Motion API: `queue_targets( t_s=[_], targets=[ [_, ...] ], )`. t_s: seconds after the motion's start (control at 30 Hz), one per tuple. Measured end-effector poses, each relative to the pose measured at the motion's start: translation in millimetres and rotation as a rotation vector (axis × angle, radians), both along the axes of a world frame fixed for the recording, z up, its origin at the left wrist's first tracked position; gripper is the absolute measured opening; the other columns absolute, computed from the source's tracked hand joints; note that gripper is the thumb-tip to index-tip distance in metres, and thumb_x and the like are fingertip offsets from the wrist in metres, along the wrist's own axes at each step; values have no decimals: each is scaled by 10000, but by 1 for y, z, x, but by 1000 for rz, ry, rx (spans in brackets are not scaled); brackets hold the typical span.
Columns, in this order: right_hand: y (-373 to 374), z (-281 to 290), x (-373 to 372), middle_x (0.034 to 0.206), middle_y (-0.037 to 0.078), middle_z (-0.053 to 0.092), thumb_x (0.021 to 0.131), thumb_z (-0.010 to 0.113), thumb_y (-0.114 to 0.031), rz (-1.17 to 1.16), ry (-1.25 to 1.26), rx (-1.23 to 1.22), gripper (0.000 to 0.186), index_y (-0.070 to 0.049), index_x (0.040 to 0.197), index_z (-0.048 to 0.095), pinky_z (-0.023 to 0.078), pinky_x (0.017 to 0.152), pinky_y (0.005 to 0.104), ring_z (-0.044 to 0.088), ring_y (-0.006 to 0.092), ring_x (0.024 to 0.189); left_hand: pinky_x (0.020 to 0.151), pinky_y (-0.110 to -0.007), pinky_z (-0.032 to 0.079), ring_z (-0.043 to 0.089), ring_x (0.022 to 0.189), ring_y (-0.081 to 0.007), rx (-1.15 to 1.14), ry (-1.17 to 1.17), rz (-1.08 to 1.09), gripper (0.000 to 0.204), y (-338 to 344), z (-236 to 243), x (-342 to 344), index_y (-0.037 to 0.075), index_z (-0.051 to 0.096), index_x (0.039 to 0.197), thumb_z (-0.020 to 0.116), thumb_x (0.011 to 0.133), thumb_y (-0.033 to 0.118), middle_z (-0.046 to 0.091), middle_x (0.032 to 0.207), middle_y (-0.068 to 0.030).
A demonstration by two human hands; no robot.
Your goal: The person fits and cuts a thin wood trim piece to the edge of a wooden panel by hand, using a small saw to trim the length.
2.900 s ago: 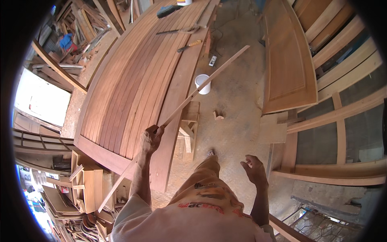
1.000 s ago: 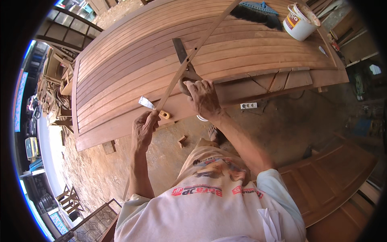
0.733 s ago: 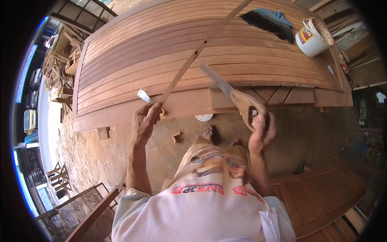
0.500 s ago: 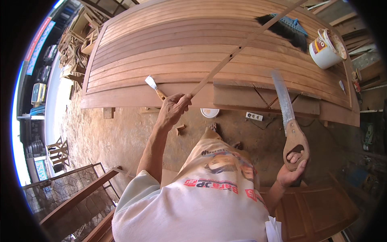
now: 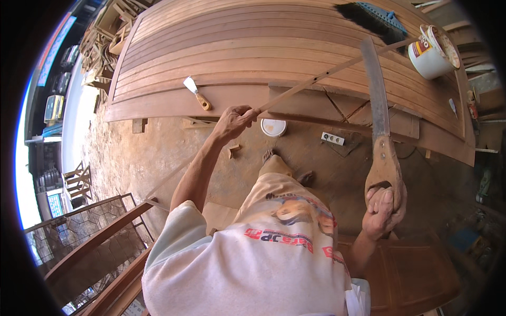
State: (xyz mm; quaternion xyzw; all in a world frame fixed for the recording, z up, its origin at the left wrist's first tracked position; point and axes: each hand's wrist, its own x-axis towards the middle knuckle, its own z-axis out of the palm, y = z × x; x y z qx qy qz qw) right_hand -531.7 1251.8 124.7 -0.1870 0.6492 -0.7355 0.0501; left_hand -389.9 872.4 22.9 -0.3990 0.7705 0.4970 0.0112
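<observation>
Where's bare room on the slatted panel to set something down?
The left part of the slatted panel looks bare, beyond the putty knife and left of the wooden strip. Crowded: upper right, with brush and white bucket; near right edge, with a board, the held saw appearing across it.

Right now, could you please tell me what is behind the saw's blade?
Behind the saw's blade are the wooden strip, the short board and the slatted panel, each showing on both sides. Whatever the blade directly covers cannot be seen.
</observation>
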Motion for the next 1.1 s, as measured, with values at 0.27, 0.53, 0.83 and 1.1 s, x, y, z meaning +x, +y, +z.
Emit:
queue_targets(
  t_s=[0.27, 0.53, 0.83, 1.1],
  targets=[
    [-50, -60, 85, 932, 121, 712, 978, 646, -111, 121, -96, 146, 478, 128, 1389, 592, 543, 666, 272, 620, 103, 689, 564, -311, 414, 513, 631, -94, 8, -66, -123, 524, -30, 3, -1, 35, 708, 843, 665, 1011, 529, 575, 695, 9],
    [-97, -84, 153, 1275, 249, 722, 974, 669, -62, 80, -63, 296, 466, 116, 1399, 598, 556, 1021, 372, 719, 276, 1172, 625, -367, 498, 611, 662, -163, -16, -56, -375, 560, -59, 2, -12, 7, 764, 944, 644, 1003, 551, 655, 725, -81],
    [-119, -89, 196, 1221, 254, 739, 959, 687, -55, 12, 73, 425, 469, 108, 1391, 607, 586, 949, 375, 752, 282, 1093, 720, -385, 529, 652, 720, -201, -54, -48, -533, 601, -78, -25, -24, -8, 758, 933, 644, 1000, 579, 664, 722, -105],
    [-120, -95, 203, 1210, 246, 745, 955, 700, -80, -20, 27, 405, 475, 80, 1395, 619, 592, 918, 379, 759, 272, 1067, 726, -377, 521, 636, 726, -191, -100, -9, -541, 590, -78, -29, -26, 5, 766, 917, 636, 1008, 573, 664, 722, -100]
  ],
)
